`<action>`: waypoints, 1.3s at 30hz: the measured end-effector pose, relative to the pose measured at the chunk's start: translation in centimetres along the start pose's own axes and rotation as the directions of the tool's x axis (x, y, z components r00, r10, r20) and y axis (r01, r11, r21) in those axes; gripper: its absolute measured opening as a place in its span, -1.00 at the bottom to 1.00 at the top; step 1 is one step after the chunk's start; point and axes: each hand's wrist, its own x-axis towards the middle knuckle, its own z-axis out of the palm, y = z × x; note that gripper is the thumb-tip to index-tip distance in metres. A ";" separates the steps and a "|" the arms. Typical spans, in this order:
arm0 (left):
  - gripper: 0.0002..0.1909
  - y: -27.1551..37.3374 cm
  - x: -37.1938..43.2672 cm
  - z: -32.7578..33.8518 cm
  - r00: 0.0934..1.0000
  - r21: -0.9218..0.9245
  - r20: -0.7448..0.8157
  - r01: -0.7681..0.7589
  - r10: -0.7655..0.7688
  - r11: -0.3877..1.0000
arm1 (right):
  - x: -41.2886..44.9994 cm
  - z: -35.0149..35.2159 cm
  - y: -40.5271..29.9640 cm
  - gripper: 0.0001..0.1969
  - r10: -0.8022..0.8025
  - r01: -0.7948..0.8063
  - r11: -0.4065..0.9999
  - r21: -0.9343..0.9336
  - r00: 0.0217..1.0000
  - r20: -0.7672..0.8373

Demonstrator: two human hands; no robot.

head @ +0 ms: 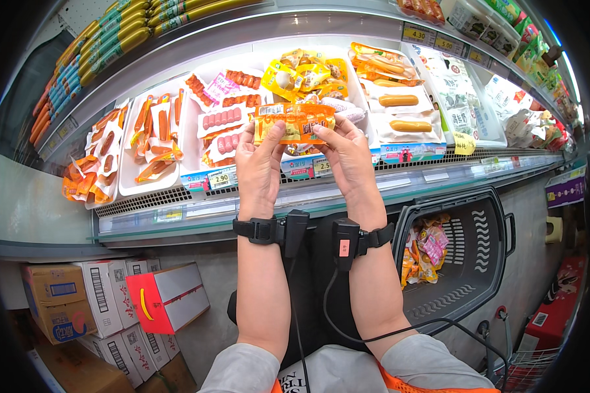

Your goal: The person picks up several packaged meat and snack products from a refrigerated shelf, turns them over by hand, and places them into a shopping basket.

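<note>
Between my two hands, in front of the chilled shelf, an orange and yellow plastic snack packet (295, 124) is held flat by its two ends. My left hand (261, 159) pinches the left end, thumb on top. At the right end, the thumb and fingers of my right hand (346, 154) grip the packet. Just behind it is a white tray with yellow egg-snack packets (307, 73). To its left lie packs of pink sausages (221, 119); to its right, single packed sausages (398, 100). Each wrist wears a black strap with a small device.
A dark grey plastic basket (472, 290) with snack packets (425, 250) stands at the lower right. The shelf's glass front edge (324, 196) runs below my hands. Cardboard cartons (54, 294) and a red and white box (169, 297) stand at lower left. A black cable crosses my right forearm.
</note>
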 end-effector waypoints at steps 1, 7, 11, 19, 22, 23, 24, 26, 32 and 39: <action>-0.45 -0.1 0.0 -0.1 1.000 0.003 0.002 0.005 -0.005 1.000 | 0.0 0.1 0.0 -0.53 0.001 -0.001 1.000 0.000 1.000 0.000; -0.48 -0.2 -0.2 0.5 0.997 0.130 0.078 -0.011 0.001 0.991 | -0.3 0.7 0.1 -0.50 -0.057 0.056 0.995 -0.084 0.998 -0.005; -0.47 -0.3 -0.3 0.5 0.998 0.167 0.058 -0.020 0.010 0.986 | -0.3 0.5 0.0 -0.50 -0.038 0.036 0.992 -0.125 0.999 -0.020; -0.45 -0.1 -0.5 0.6 0.998 0.113 0.060 -0.033 0.026 0.993 | -0.5 0.9 -0.1 -0.54 -0.048 0.047 0.990 -0.134 0.999 -0.005; -0.46 0.0 -0.5 0.9 0.998 0.088 0.060 -0.021 0.016 0.996 | -0.4 0.7 -0.2 -0.55 -0.038 0.038 0.994 -0.106 0.999 0.003; -0.47 0.0 -0.6 1.0 0.999 0.071 0.052 -0.010 0.007 0.997 | -0.5 0.7 -0.3 -0.55 -0.036 0.036 0.995 -0.095 0.999 0.004; -0.47 0.0 -0.6 1.0 0.999 0.071 0.052 -0.011 0.007 0.997 | -0.5 0.8 -0.3 -0.56 -0.033 0.034 0.996 -0.083 0.999 0.006; -0.52 0.0 -0.6 1.1 0.999 0.056 0.034 -0.019 0.017 0.998 | -0.5 1.0 -0.3 -0.57 -0.034 0.034 0.998 -0.060 0.999 0.011; -0.60 -0.2 -0.2 0.2 0.999 0.003 0.042 -0.008 0.008 1.000 | -0.5 1.0 -0.6 -0.65 -0.017 0.017 1.000 0.015 1.000 -0.004; -0.64 -0.2 0.0 0.0 1.000 0.007 0.017 -0.021 0.021 1.000 | -0.4 1.0 -0.3 -0.71 -0.028 0.027 0.997 0.075 1.000 0.009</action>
